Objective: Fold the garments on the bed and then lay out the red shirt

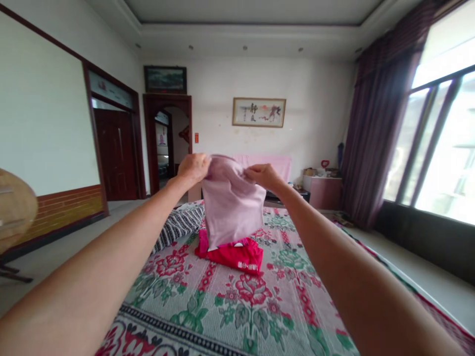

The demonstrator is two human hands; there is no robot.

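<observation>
centrally, a person stands at the foot of a bed and holds a pale pink garment point(230, 207) up at arm's length over it. the left hand point(193, 167) is closed on the garment's upper left corner, fingers curled over the cloth; the right hand point(262, 175) pinches the upper right edge, thumb and fingers pressed together on the fabric. the garment hangs upright between the two hands, its top edge gathered and slightly bunched, its lower hem reaching down to a folded red garment point(233, 253) with white lettering, which it seems to touch or nearly touch; contact cannot be told. the red garment lies on a floral bedspread point(230, 306) patterned in red, green and grey, near the far half of the bed. just beside it, to the left, lies a black-and-white striped cloth point(178, 225), partly rumpled. beyond the bed, a pink cover point(274, 164) drapes over furniture against the far wall, and a low pink cabinet point(324, 190) stands to the right with small items on top. a framed calligraphy picture point(259, 112) hangs on the wall above; dark wooden doors point(117, 153) stand at left, and purple curtains point(378, 133) flank a bright window point(445, 143) at right.
</observation>
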